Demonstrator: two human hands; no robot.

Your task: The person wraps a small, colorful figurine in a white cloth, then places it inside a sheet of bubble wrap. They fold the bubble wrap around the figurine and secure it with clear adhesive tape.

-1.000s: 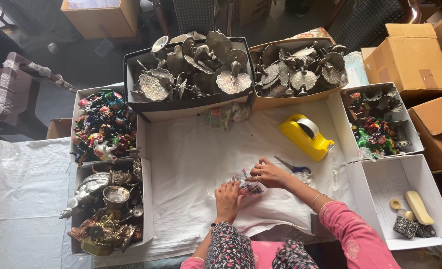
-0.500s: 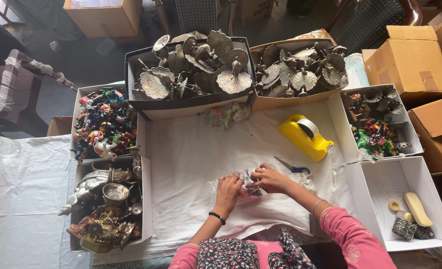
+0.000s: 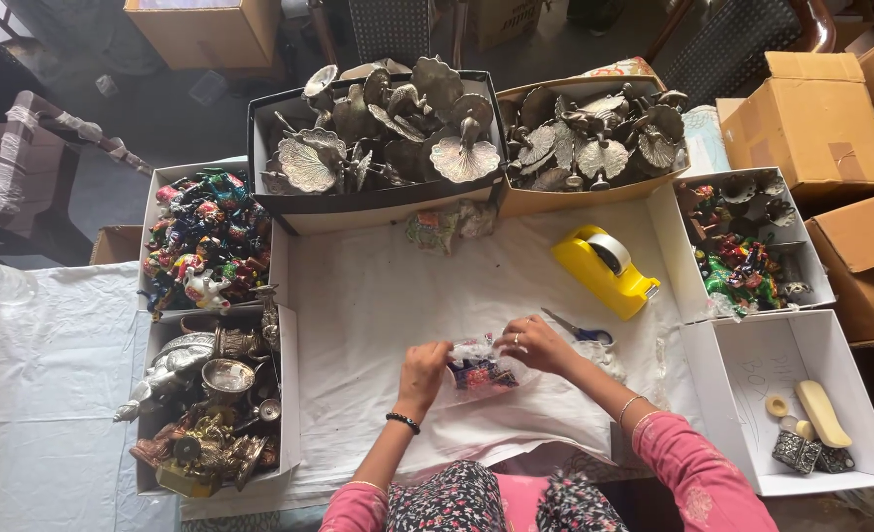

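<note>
1. The left hand [image 3: 424, 367] pinches the left end of a small colourful figurine in clear wrap [image 3: 480, 366], fingers closed on it.
2. The right hand [image 3: 535, 343] grips the wrap's right end, a ring on one finger.
3. The bundle sits low over the white cloth [image 3: 378, 296], between both hands.
4. Scissors [image 3: 577, 330] lie just beside the right hand; a yellow tape dispenser [image 3: 605, 269] stands further out.

Open cloth in the middle, boxes all round

The white-clothed surface [image 3: 378, 305] lies bare ahead of the hands; the yellow plastic tape dispenser [image 3: 604, 268] and blue-handled scissors [image 3: 577, 330] block the right.
</note>
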